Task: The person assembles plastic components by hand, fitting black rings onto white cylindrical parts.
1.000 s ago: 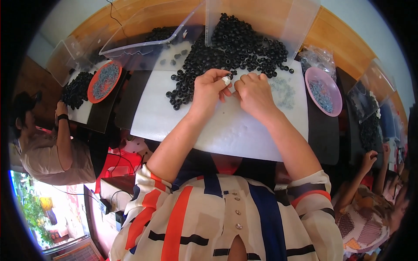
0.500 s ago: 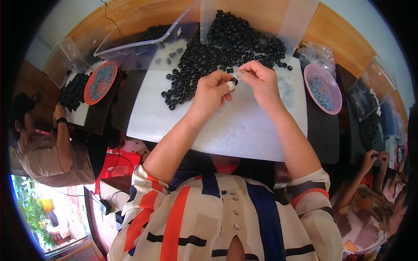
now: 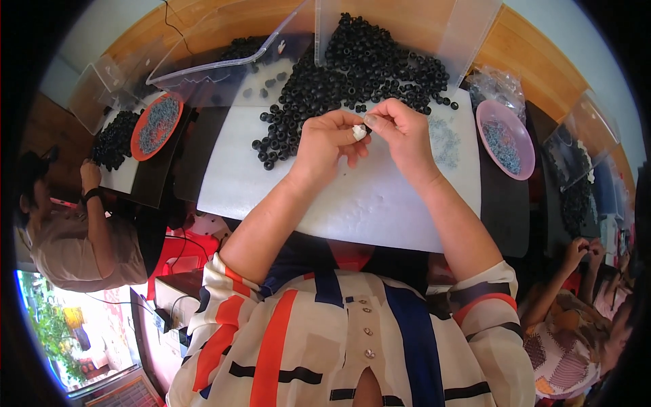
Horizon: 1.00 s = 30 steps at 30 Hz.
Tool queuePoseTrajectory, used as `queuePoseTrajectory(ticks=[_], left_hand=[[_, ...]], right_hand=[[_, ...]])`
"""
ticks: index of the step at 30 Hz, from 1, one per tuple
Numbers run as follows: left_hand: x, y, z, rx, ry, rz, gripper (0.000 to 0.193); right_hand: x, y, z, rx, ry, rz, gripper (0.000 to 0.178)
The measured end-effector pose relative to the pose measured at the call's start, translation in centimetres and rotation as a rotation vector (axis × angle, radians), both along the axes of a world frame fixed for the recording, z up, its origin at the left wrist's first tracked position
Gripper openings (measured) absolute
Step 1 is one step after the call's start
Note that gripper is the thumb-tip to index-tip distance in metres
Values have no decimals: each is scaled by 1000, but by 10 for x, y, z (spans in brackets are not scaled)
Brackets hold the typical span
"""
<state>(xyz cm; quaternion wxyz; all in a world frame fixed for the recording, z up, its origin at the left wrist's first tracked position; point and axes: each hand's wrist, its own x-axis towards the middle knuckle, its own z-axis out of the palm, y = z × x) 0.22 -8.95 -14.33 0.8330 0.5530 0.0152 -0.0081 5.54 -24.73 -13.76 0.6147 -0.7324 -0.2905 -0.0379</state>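
Between thumb and fingers, my left hand (image 3: 320, 148) holds a small black round part (image 3: 367, 129), mostly covered by the fingertips. A white wrap (image 3: 359, 132) covers the tip of my left thumb. My right hand (image 3: 408, 141) pinches at that part from the right, thumb and forefinger together; anything tiny between them cannot be made out. Both hands are over a white foam sheet (image 3: 271, 197). Just beyond them lies a big heap of hollow black round parts (image 3: 315, 91), spilling from a clear plastic bin (image 3: 468, 41).
Small blue-grey pieces (image 3: 444, 142) lie scattered right of my hands. A pink bowl (image 3: 485, 150) holds more, as does an orange bowl (image 3: 140, 122) at left. A second clear bin (image 3: 203, 78) stands back left. Co-workers sit at left (image 3: 81, 237) and right (image 3: 566, 325).
My right fingertips have moved slightly left and down, closing against the black part. My left hand has turned a little, so more of the white thumb wrap faces up.
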Motion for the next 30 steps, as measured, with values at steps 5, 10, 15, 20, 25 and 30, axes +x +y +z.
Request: queuePoseTrajectory(ticks=[5, 10, 15, 20, 25, 30], left_hand=[[0, 2, 1, -21, 14, 11, 14], [0, 3, 2, -15, 5, 20, 14], [0, 3, 0, 30, 44, 24, 12], [-2, 2, 0, -1, 56, 36, 11], [-1, 1, -1, -11, 46, 37, 11], [-2, -3, -1, 83, 16, 76, 12]], right_hand=[[2, -2, 2, -202, -508, -149, 7], [7, -7, 6, -247, -554, -71, 8], [5, -5, 1, -301, -604, -122, 9], [0, -6, 6, -349, -617, -124, 9], [0, -9, 11, -342, -649, -80, 13], [-1, -5, 4, -385, -668, -139, 15]])
